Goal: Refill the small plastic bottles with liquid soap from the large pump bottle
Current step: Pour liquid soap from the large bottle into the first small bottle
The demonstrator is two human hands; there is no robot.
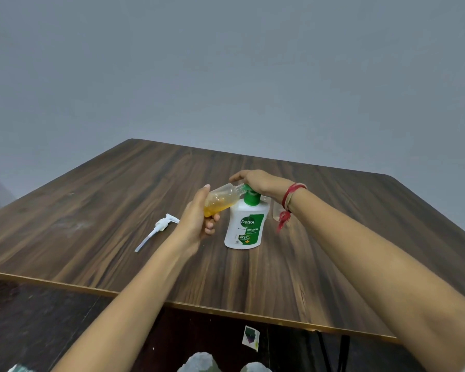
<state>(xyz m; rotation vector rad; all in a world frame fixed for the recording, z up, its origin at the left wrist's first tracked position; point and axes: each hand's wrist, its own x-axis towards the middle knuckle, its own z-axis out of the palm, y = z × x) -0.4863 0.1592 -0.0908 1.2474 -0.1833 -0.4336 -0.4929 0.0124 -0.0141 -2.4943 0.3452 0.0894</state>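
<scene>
The left hand's fingers [211, 224] curl round the lower half of a small bottle [223, 198], the thumb lying along its upper side, so the left hand [199, 218] grips it firmly at centre frame. The right hand [258, 182] lies on top of the green pump head [251, 197], its fingers only lightly bent and reaching out to the left over the small bottle's neck, clasping nothing. Counted: two small bottles, one large pump bottle [246, 229], one loose white pump [159, 229]. The held small bottle is clear, with amber liquid pooled in its lower end; its long axis slants from lower left to upper right, and its mouth meets the green nozzle. The large pump bottle stands upright on the table [91, 210], label toward the camera. The second small bottle [276, 210] stands just right of it, partly hidden by the right wrist and its red thread [290, 196]. The loose white pump lies flat left of the left hand, tube pointing to the lower left. The table's near edge runs across the lower frame, its far edge meets a grey wall [226, 63], and bare wood lies to the left and right of the group.
</scene>
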